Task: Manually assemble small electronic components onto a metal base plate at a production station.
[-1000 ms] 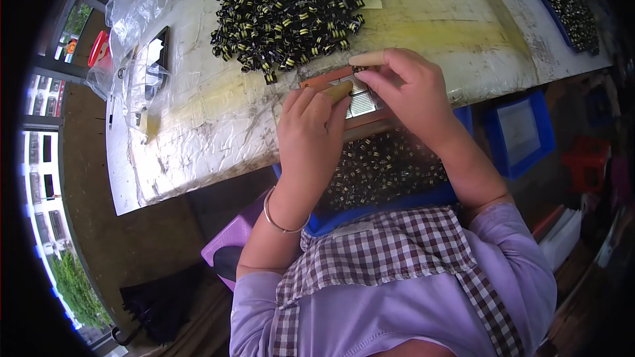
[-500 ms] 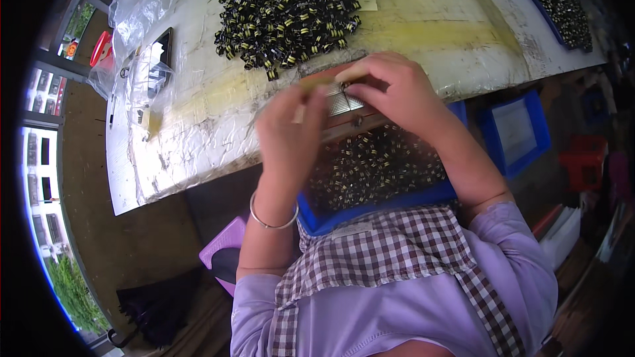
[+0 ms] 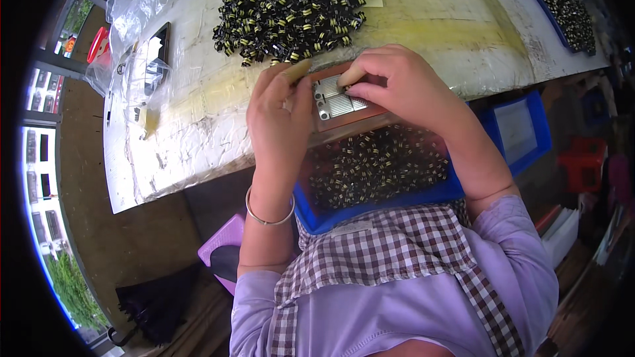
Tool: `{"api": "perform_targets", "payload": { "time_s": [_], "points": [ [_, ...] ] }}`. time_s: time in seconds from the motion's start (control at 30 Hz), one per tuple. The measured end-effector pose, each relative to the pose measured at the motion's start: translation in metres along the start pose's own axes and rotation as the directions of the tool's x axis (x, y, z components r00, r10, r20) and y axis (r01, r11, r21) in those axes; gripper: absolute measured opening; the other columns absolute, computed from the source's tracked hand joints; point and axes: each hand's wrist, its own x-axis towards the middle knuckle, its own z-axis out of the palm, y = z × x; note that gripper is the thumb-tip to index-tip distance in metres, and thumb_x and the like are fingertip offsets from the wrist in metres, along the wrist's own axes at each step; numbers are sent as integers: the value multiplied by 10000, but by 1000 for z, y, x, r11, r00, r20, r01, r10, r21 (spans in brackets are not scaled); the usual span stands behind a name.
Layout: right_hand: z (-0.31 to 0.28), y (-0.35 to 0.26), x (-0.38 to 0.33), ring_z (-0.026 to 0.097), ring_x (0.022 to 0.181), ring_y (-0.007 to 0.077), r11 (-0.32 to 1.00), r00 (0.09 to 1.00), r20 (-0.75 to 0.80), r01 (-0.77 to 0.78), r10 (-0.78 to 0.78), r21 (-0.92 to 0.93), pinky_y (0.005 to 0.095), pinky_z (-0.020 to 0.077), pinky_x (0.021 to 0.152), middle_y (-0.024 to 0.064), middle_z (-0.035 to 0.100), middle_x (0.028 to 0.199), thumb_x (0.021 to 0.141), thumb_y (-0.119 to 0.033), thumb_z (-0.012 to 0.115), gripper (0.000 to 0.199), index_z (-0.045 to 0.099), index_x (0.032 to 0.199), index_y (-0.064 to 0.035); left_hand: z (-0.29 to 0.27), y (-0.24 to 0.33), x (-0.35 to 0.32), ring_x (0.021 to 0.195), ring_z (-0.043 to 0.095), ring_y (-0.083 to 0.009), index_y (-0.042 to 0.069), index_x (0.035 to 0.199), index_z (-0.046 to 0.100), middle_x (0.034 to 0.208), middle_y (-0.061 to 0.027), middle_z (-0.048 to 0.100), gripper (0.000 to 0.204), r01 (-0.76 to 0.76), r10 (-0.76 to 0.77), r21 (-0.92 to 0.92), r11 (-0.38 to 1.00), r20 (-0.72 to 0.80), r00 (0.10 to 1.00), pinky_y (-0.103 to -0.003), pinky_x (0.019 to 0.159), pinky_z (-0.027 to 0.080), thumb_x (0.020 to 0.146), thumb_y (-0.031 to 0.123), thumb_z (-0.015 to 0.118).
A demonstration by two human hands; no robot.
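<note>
A ridged silver metal plate (image 3: 338, 107) lies in a reddish-brown block (image 3: 364, 118) at the table's near edge. My right hand (image 3: 403, 86) pinches a small dark piece (image 3: 346, 88) over the plate's upper middle; the fingertips partly hide it. At the block's left end is my left hand (image 3: 281, 109), a yellowish cover on one fingertip. Its thumb and forefinger are apart, with nothing visible between them. A large heap of small black-and-yellow parts (image 3: 291, 10) lies just beyond both hands.
Below the table edge, a blue tray (image 3: 324, 223) holds many similar parts. Another blue tray (image 3: 546, 129) stands to the right, near a red stool (image 3: 583, 162). Clear plastic bags (image 3: 135, 3) and a phone-like dark device (image 3: 157, 56) lie at left. More parts fill a far-right tray (image 3: 559, 10).
My left hand has drawn left off the plate, and its fingers have parted, uncovering the plate's left end. My right hand stays pinched over the plate, slightly lower.
</note>
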Motion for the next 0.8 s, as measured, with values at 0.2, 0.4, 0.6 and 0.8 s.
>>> {"api": "perform_targets", "payload": {
  "time_s": [0.2, 0.4, 0.6, 0.8],
  "points": [
    [2, -1, 0, 611, 786, 275, 999, 1000, 10, -7, 7, -37, 369, 486, 731, 83, 651, 813, 763, -83, 733, 102, 682, 847, -55, 5, 9, -3, 810, 597, -257, 19, 1002, 682, 914, -109, 629, 168, 24, -20, -47, 999, 82, 996, -343, 730, 486, 839, 15, 640],
    [13, 0, -10, 618, 842, 270, 997, 990, -139, 28, -39, -78, 364, 494, 770, 76, 658, 872, 768, -74, 729, 121, 677, 876, -56, 14, -2, -7, 800, 591, -294, 25, 989, 674, 882, -120, 627, 162, -197, 177, 174, 965, 126, 976, -372, 712, 485, 836, 76, 685],
    [17, 3, -12, 619, 852, 271, 991, 979, -176, 82, -100, -106, 367, 491, 774, 74, 665, 904, 777, -82, 724, 114, 676, 878, -58, 10, 6, -6, 794, 600, -301, 25, 958, 667, 866, -120, 633, 156, -208, 196, 100, 973, 118, 974, -399, 714, 490, 818, 85, 700],
    [-4, -5, -5, 636, 780, 241, 997, 994, 74, -79, 78, 5, 350, 494, 723, 73, 662, 761, 772, -144, 756, 141, 685, 875, -78, 12, 3, -15, 784, 612, -303, 53, 972, 679, 834, -119, 646, 182, 5, -6, 11, 1000, 84, 996, -400, 715, 497, 803, 104, 721]
  ]
}}
